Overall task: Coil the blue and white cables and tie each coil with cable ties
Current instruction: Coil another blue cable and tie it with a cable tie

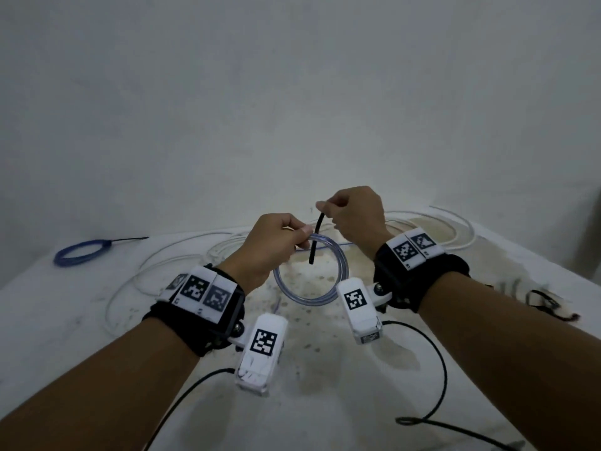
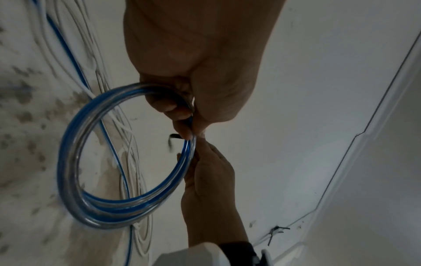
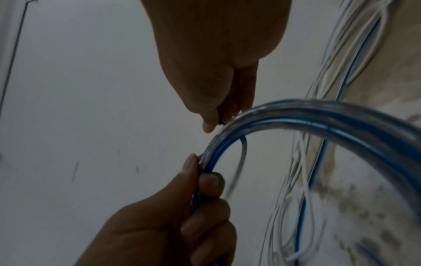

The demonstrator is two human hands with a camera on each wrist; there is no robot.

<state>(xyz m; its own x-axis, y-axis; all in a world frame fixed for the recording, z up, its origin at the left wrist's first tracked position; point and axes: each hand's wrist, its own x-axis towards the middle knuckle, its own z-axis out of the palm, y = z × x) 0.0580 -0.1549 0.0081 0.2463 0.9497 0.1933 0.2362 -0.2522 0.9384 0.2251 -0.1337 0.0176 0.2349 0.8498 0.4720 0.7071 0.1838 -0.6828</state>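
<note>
A small coil of blue cable (image 1: 277, 281) hangs above the table, and my left hand (image 1: 300, 237) grips its top between thumb and curled fingers. In the left wrist view the coil (image 2: 68, 162) is a blue and glossy ring of several turns. My right hand (image 1: 325, 208) pinches the upper end of a black cable tie (image 1: 316, 237) that crosses the coil beside my left thumb. The right wrist view shows that pinch (image 3: 216, 117) just above the coil (image 3: 318, 115). Loose white cable (image 1: 455, 229) loops over the table behind the hands.
A second blue coil (image 1: 81, 252) with a black tie tail lies at the far left of the white, stained table (image 1: 325, 385). More white cable (image 1: 156, 271) spreads at left. Several black ties (image 1: 546, 301) lie at right. Black camera leads (image 1: 439, 369) trail near the front edge.
</note>
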